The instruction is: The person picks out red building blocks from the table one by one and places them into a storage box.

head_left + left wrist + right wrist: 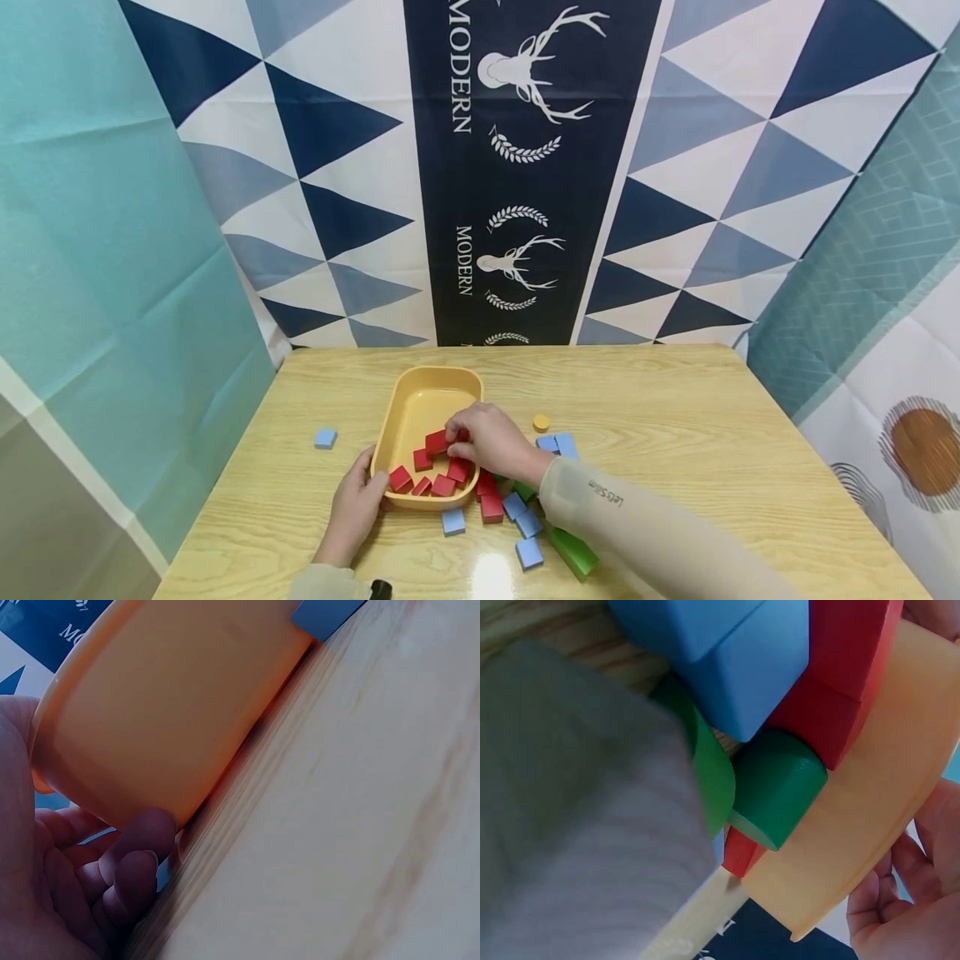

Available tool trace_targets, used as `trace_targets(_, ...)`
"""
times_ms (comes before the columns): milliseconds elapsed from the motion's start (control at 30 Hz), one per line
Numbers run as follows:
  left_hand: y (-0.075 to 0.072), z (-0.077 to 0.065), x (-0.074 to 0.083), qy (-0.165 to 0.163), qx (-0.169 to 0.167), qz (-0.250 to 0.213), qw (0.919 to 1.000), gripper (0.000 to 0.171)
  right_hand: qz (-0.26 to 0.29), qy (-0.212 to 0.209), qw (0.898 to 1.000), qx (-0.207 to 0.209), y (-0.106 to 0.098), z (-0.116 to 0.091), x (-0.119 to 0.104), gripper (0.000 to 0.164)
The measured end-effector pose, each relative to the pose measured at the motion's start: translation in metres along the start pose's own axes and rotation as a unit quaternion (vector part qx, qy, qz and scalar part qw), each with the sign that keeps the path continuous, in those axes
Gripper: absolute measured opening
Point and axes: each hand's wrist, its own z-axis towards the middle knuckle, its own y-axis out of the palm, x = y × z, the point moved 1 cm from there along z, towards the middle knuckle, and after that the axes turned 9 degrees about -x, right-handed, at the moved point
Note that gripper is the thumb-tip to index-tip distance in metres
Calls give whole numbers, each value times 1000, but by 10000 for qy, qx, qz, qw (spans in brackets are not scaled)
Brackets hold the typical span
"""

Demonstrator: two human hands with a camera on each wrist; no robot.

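A yellow-orange plastic bin (427, 392) stands on the table with several red blocks (442, 485) inside its near half. My left hand (352, 504) grips the bin's near left corner, thumb at the rim and fingers along the outer wall. In the left wrist view, curled fingers (139, 844) touch the bin's lower edge. Over the bin's right side, my right hand (491, 437) pinches a red block (437, 442) between thumb and fingers. The right wrist view shows that hand (911, 892) beyond the bin wall (855, 825), with its fingertips hidden.
Against the bin's right side lie red blocks (492, 507), blue blocks (528, 523) and a green cylinder (780, 787). A long green block (573, 552) is partly under the right forearm. Single blue blocks (326, 438) lie left of and before the bin. A yellow disc (541, 423) is behind.
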Motion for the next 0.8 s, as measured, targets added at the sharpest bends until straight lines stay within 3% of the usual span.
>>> trace_targets(233, 0, -1, 1, 29, -34, -36, 10000, 54, -715, -412, 9964, -184, 4, 2, 1, 6)
trace_targets(467, 3, 0, -2, 72, 35, 5, 10000, 53, -90, -262, 9996, -22, -4, -10, 5, 5)
trace_targets(633, 5, 1, -3, 94, -11, 6, 10000, 52, -225, 30, 9993, 287, -16, -35, 10, 6)
trace_targets(800, 2, 1, -5, 7, 81, 49, 10000, 54, -439, -416, 9974, -396, -16, -64, 7, 9)
